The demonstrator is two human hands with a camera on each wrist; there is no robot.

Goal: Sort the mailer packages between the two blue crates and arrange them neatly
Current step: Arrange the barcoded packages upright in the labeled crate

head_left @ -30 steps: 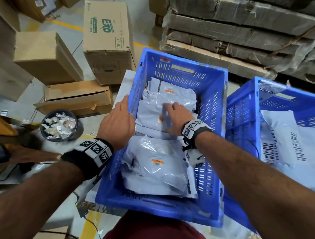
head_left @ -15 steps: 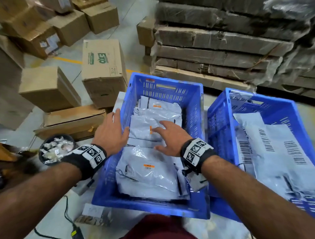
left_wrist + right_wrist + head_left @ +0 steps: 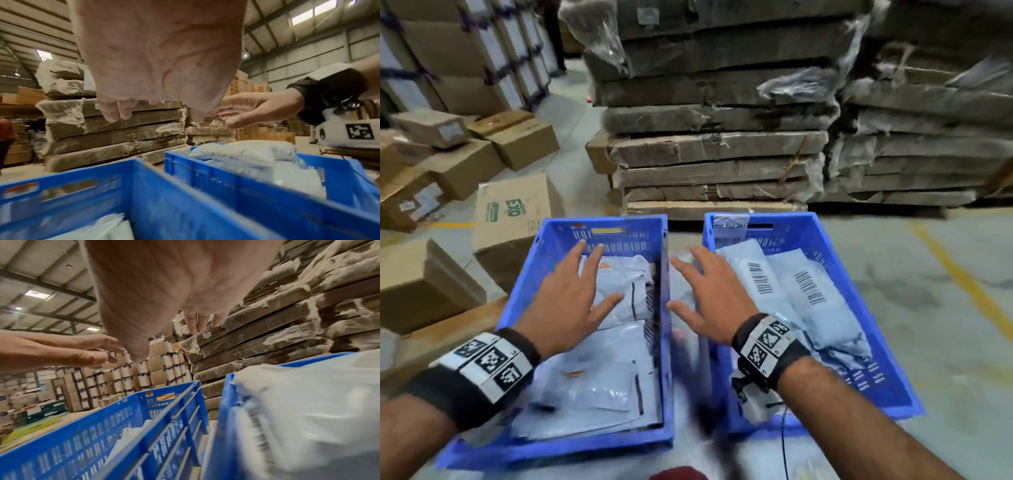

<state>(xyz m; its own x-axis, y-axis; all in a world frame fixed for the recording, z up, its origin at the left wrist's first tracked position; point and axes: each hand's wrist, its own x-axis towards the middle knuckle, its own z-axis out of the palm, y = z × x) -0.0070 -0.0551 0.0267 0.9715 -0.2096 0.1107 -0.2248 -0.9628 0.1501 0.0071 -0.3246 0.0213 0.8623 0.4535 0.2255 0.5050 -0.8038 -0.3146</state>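
Two blue crates stand side by side in the head view. The left crate [image 3: 530, 270] holds flat grey mailers with small orange labels [image 3: 599, 373]. The right crate [image 3: 859, 284] holds bulkier white mailers with barcodes [image 3: 815, 294], piled above its rim. My left hand [image 3: 571, 291] hovers over the left crate, fingers spread, holding nothing. My right hand [image 3: 709, 294] hovers over the gap between the crates and the right crate's left wall, fingers straight and empty. In the left wrist view the right hand [image 3: 252, 110] floats flat above the right crate [image 3: 226, 181].
Shrink-wrapped stacks of flat cardboard [image 3: 722, 150] rise just behind the crates. Cardboard boxes [image 3: 513, 219] crowd the floor to the left. A thin black cable [image 3: 784, 442] hangs from my right wrist. Bare concrete floor with a yellow line [image 3: 955, 274] lies to the right.
Both hands have lifted off: the left left the crate's rim, the right came off the mailers and moved right. My head has tilted up, so both crates now show side by side.
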